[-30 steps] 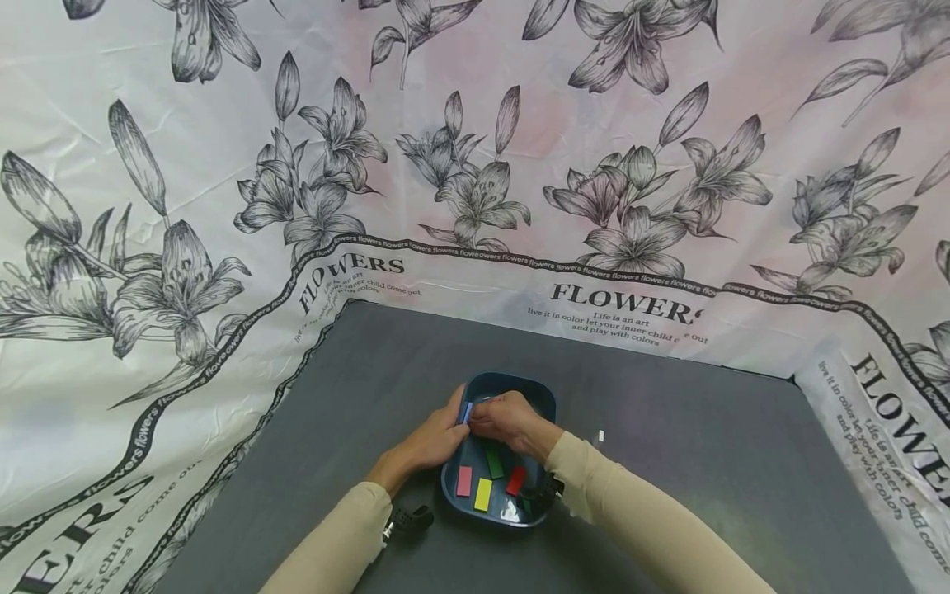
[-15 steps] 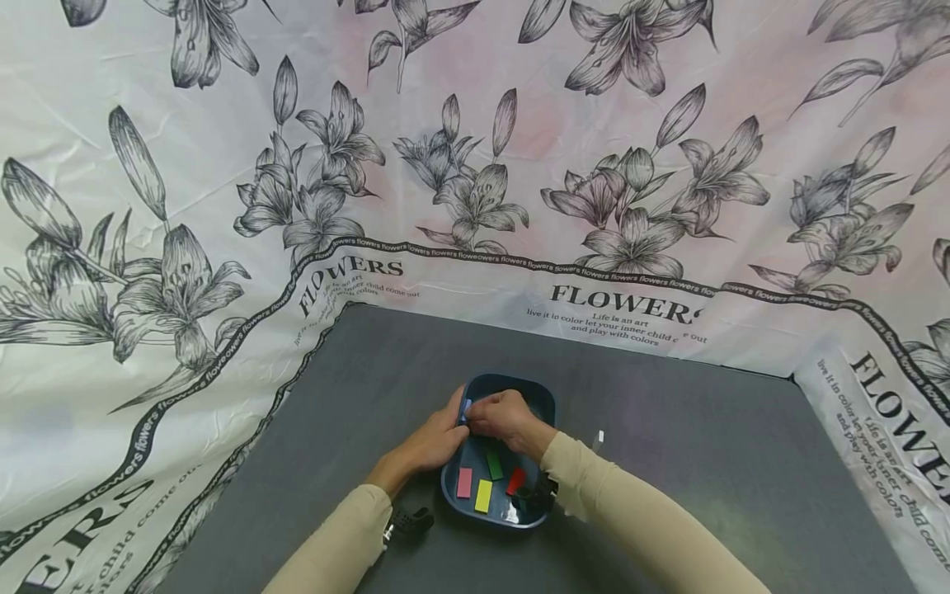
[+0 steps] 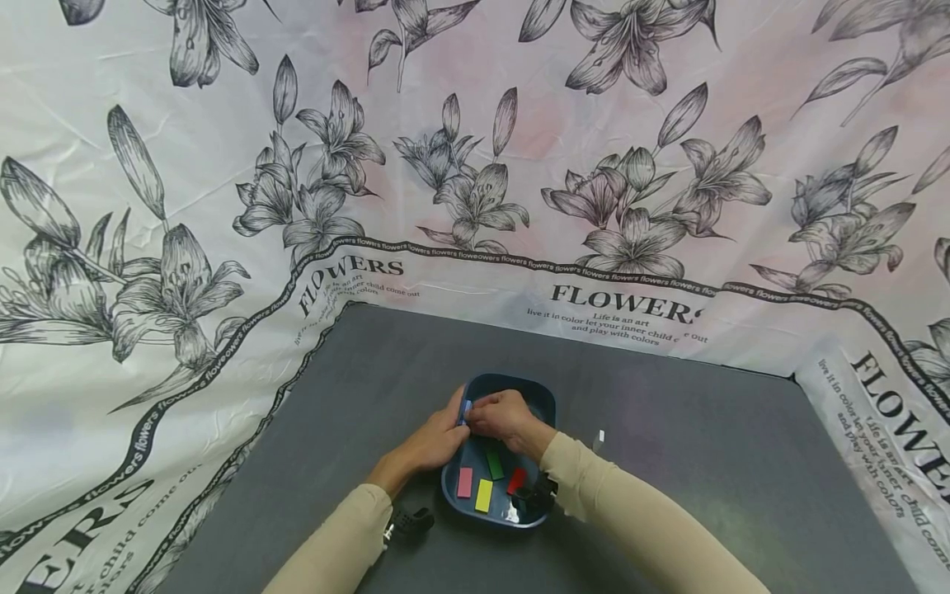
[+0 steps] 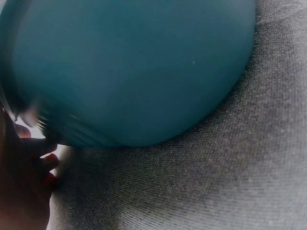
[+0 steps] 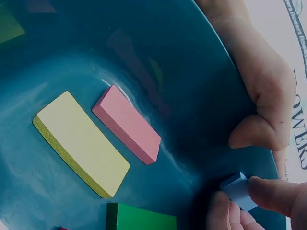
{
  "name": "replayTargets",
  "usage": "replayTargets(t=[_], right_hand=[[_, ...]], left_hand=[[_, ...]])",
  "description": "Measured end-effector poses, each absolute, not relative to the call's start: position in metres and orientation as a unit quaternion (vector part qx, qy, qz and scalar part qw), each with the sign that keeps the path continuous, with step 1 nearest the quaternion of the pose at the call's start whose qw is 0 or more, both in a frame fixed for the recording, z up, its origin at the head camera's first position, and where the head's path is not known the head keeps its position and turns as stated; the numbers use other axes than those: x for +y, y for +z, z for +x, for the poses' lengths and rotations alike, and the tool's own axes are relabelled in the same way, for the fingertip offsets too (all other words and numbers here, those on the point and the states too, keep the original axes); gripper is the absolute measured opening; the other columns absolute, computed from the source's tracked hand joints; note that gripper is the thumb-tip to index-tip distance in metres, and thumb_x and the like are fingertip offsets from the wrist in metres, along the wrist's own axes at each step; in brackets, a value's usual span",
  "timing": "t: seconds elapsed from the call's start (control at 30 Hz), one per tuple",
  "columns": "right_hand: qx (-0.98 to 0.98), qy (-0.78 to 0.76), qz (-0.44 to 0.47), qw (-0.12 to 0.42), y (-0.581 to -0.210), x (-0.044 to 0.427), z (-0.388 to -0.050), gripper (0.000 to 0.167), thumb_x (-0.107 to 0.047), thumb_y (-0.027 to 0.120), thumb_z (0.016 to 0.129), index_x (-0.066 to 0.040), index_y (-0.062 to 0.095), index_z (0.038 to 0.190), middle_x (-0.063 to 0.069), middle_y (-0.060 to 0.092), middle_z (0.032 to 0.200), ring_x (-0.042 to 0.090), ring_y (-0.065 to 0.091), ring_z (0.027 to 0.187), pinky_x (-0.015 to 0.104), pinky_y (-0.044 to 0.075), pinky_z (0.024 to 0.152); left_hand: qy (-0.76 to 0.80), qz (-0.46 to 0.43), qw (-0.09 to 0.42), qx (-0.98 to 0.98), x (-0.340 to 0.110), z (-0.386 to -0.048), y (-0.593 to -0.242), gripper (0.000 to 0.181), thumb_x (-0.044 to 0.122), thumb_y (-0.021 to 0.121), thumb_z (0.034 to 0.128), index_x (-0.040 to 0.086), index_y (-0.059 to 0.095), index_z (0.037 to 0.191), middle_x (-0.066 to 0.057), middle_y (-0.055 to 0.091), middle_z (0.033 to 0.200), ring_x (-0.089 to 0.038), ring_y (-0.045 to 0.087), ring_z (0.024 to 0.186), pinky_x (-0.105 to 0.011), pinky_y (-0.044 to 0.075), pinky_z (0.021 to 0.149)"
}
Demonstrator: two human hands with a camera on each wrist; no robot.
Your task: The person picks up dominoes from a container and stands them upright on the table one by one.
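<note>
Near edge of the bench (image 3: pixel 690 445): outside the frame; two arms in pale sleeves (image 3: pixel 631 503) reach in from that side.
Left wrist: black device (image 3: pixel 413 521) over the bench, beside the tray's near left corner.
Right wrist: dark mount (image 3: pixel 539 490) over the tray's near right corner; sits slightly further left than one second ago.
Tray: blue tray (image 3: pixel 538 396), lying somewhat closer to the bench's left edge than its right; position unchanged.
Loose blocks: yellow block (image 3: pixel 483 496) and pink block (image 3: pixel 464 483) side by side, apart, in the tray's near half; red block (image 3: pixel 517 480) to their right; green block (image 3: pixel 495 464) just beyond. No shift found.
Left hand (image 3: pixel 436 437): thumb bent over the tray's left rim, fingers outside the wall; assessed as gripping the tray. No clear change.
Right hand (image 3: pixel 505 415): pinching the blue block between thumb and fingers, inside the tray.
Blue block (image 5: pixel 237 191): by the left wall; contact with the wall cannot be determined. Shows paler from the head view than one second ago; no clear change over the last half second.
Finding: fine handling judged in hand, tray steadied, block not yet released.
Right of the sleeve: small white object (image 3: pixel 599 440) on the bench, unidentified.
Bench's far edge: flower-printed cloth (image 3: pixel 475 272) hanging behind.
</note>
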State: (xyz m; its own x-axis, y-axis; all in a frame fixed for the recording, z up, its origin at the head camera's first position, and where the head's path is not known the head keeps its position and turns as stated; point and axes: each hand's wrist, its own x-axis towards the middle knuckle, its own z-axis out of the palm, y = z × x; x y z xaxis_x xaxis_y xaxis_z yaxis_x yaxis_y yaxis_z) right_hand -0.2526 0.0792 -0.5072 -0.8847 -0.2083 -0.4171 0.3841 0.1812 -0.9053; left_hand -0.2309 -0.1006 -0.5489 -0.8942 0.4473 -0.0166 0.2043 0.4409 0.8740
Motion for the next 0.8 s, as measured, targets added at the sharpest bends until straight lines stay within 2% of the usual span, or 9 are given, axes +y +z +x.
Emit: replayTargets(t=[0.2,0.43,0.6,0.8], right_hand=[[0.743,-0.624,0.044,0.237,-0.502,0.083,-0.254,0.035,-0.005,0.075,0.099,0.010,0.071,0.130,0.022,0.080,0.118,0.031,0.080,0.111,0.046,0.062,0.101],[0.738,-0.631,0.045,0.234,-0.496,0.089,-0.257,0.032,-0.003,0.074,0.096,0.008,0.070,0.127,0.019,0.078,0.117,0.024,0.080,0.103,0.043,0.062,0.101],[0.724,-0.645,0.034,0.242,-0.493,0.098,-0.257,0.032,-0.003,0.073,0.097,0.005,0.069,0.128,0.016,0.076,0.120,0.022,0.080,0.106,0.040,0.062,0.102],[0.734,-0.637,-0.007,0.236,-0.483,0.111,-0.248,0.035,-0.011,0.075,0.099,0.007,0.071,0.128,0.016,0.076,0.119,0.025,0.080,0.108,0.041,0.062,0.102]], left_hand=[[0.488,0.203,0.119,0.841,-0.101,-0.233,-0.548,0.080,0.016,0.046,0.1044,0.016,0.011,0.176,-0.016,0.056,0.158,-0.028,0.061,0.126,-0.056,0.047,0.115],[0.479,0.211,0.109,0.845,-0.101,-0.233,-0.550,0.081,0.015,0.047,0.1016,0.016,0.014,0.175,-0.018,0.055,0.159,-0.031,0.061,0.127,-0.058,0.048,0.113],[0.485,0.208,0.109,0.842,-0.102,-0.231,-0.550,0.079,0.014,0.046,0.1028,0.017,0.015,0.175,-0.019,0.057,0.156,-0.032,0.063,0.125,-0.057,0.049,0.109],[0.494,0.204,0.119,0.837,-0.102,-0.230,-0.549,0.076,0.014,0.044,0.1059,0.017,0.015,0.175,-0.018,0.058,0.158,-0.028,0.067,0.123,-0.057,0.051,0.112]])
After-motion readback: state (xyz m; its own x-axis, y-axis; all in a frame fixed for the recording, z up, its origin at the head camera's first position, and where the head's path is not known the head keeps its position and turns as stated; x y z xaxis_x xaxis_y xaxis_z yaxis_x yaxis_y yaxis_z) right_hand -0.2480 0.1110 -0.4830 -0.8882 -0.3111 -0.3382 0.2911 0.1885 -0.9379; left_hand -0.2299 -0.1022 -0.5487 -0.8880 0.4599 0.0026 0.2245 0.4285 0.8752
